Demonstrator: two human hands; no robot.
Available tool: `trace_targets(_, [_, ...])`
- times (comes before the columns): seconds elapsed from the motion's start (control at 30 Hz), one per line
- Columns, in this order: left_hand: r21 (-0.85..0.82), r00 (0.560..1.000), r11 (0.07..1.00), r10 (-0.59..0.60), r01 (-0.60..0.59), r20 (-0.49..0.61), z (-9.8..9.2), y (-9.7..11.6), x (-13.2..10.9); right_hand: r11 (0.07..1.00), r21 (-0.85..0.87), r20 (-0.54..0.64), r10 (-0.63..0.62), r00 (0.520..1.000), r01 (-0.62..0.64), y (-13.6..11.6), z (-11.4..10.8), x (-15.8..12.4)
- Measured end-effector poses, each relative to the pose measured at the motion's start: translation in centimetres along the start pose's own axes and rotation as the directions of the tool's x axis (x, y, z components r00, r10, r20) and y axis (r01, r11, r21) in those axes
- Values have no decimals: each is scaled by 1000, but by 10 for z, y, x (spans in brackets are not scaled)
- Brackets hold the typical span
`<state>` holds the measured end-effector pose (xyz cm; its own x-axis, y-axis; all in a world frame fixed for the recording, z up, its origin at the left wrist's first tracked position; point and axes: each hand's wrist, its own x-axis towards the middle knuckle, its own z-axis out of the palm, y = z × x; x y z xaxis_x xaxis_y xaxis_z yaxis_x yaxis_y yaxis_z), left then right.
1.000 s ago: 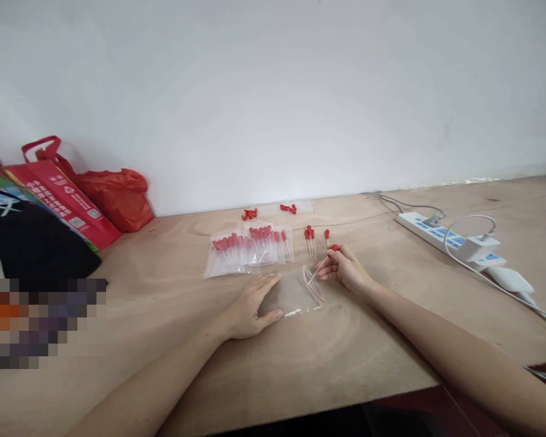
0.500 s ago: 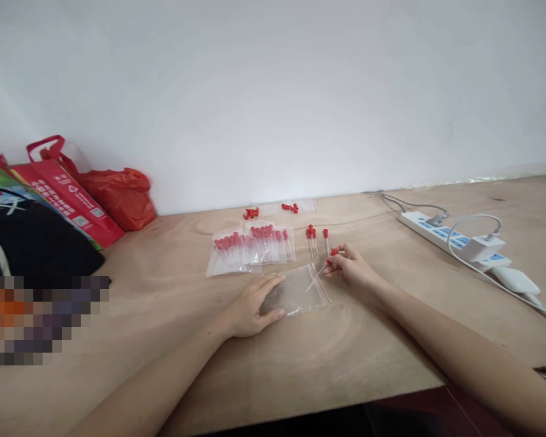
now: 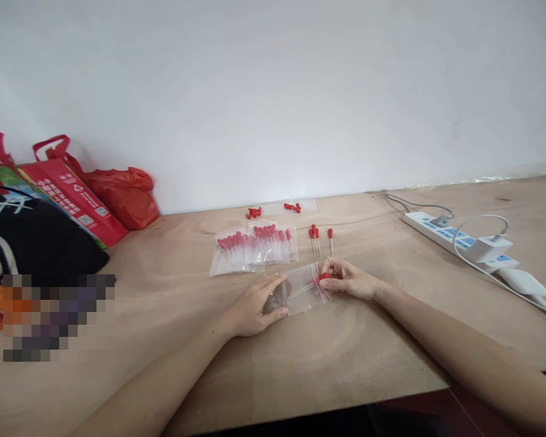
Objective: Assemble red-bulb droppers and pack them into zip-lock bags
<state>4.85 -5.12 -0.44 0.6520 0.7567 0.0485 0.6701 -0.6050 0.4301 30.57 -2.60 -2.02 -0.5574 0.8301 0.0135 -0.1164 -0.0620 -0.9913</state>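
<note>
A clear zip bag [image 3: 300, 296] with a red line at its right-hand mouth lies flat on the wooden table. My left hand [image 3: 257, 306] rests on the bag's left end, thumb and fingers spread apart. Pinched in my right hand [image 3: 349, 280] is a dropper with a red rubber bulb [image 3: 324, 277]; its thin clear tube reaches through the mouth into the bag. Just beyond, several more red-bulb droppers [image 3: 315, 233] lie together, with a single dropper [image 3: 330, 233] beside them. Filled bags of droppers [image 3: 236, 249] overlap to the left of these.
Loose red rubber bulbs [image 3: 253, 213] lie near the wall, close to a flat clear bag [image 3: 273, 209]. On the right is a white power strip [image 3: 441, 233] with chargers and cables. Red bags [image 3: 122, 197] and a black bag [image 3: 50, 243] stand at the left.
My right hand has moved left and slightly nearer, sliding the dropper's tube further into the bag, so the bulb is now at the mouth. My left hand stays on the bag.
</note>
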Motion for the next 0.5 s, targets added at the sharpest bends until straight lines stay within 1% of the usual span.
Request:
trace_targets(0.1, [-11, 1000, 1000, 3, -3, 3, -1, 0, 0, 999, -9, 0, -39, 999, 39, 4, 2, 3])
trace_targets(0.23, [-20, 1000, 1000, -4, 5, 20, -8, 2, -2, 997, -79, -91, -33, 995, 26, 4, -6, 5])
trace_targets(0.3, [-13, 1000, 1000, 8, -8, 29, -11, 2, -3, 992, -126, -116, -19, 993, 4, 2, -12, 5])
trace_targets(0.4, [-2, 999, 1000, 26, -26, 27, -12, 1, -5, 971, -238, -58, -1, 998, -13, -2, -16, 3])
trace_targets(0.5, [-2, 999, 999, 33, -33, 16, -9, -2, -5, 941, -336, 32, -27, 999, 37, -5, -16, 3])
